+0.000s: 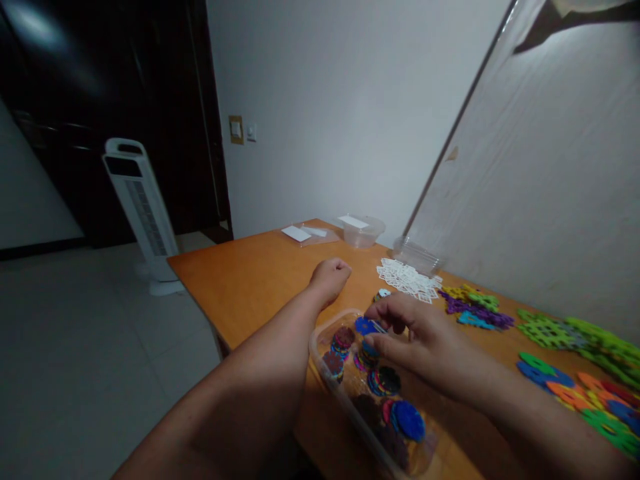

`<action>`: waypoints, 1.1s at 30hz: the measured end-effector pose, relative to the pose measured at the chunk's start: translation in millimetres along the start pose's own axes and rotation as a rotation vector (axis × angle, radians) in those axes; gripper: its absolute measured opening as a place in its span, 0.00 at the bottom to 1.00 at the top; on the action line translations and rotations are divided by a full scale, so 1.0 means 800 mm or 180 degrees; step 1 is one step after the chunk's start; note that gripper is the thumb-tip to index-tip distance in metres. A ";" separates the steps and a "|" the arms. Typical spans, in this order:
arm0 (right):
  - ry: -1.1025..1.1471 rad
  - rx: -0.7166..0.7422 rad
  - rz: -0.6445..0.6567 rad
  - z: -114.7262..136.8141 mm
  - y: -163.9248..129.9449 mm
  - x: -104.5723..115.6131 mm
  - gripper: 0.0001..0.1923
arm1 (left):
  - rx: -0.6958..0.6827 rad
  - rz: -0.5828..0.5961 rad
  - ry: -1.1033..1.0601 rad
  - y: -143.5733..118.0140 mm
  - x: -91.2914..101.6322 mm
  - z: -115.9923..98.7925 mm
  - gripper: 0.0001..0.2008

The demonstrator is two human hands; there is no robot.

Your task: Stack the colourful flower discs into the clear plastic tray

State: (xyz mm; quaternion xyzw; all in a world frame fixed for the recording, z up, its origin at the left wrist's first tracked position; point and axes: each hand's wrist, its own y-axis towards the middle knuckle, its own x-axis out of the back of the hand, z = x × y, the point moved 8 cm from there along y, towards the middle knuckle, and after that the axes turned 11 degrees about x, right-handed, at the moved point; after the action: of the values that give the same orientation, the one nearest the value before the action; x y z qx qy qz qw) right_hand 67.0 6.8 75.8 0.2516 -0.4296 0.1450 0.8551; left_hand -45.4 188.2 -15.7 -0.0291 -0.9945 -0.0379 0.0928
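Note:
My right hand [417,337] hovers over a clear plastic tray [320,333] on the wooden table and pinches a blue disc piece [366,326] between thumb and fingers. The tray holds several stacks of coloured round disc pieces [387,381], blue, purple and dark red. My left hand [331,275] rests on the table just beyond the tray's far corner, curled into a loose fist with nothing visible in it.
White lattice pieces [409,279] lie past the hands, with purple, green, blue and orange interlocking pieces [555,331] along the wall at right. Clear containers [361,230] and a lid [309,234] sit at the table's far end. A white tower fan [145,213] stands on the floor at left.

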 end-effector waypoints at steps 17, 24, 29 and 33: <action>-0.1072 -0.0407 0.0683 0.007 0.013 -0.022 0.13 | 0.0056 -0.0079 0.0186 0.002 0.001 0.003 0.08; -0.1690 -0.0369 0.0988 0.015 0.028 -0.030 0.16 | 0.0100 -0.0065 0.0185 0.002 0.001 0.003 0.07; -0.1740 -0.0321 0.1088 0.020 0.033 -0.035 0.13 | 0.0167 -0.0096 0.0086 0.001 0.002 0.004 0.07; -0.1511 -0.0281 0.0989 0.019 0.033 -0.036 0.12 | 0.0151 -0.0092 0.0078 0.003 0.002 0.005 0.06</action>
State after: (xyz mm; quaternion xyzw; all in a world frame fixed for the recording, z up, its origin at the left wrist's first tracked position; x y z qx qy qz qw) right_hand 27.8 19.1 68.0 0.1722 -0.6570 0.1924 0.7083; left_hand -47.5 190.5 -18.9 -0.0120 -0.9943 -0.0161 0.1050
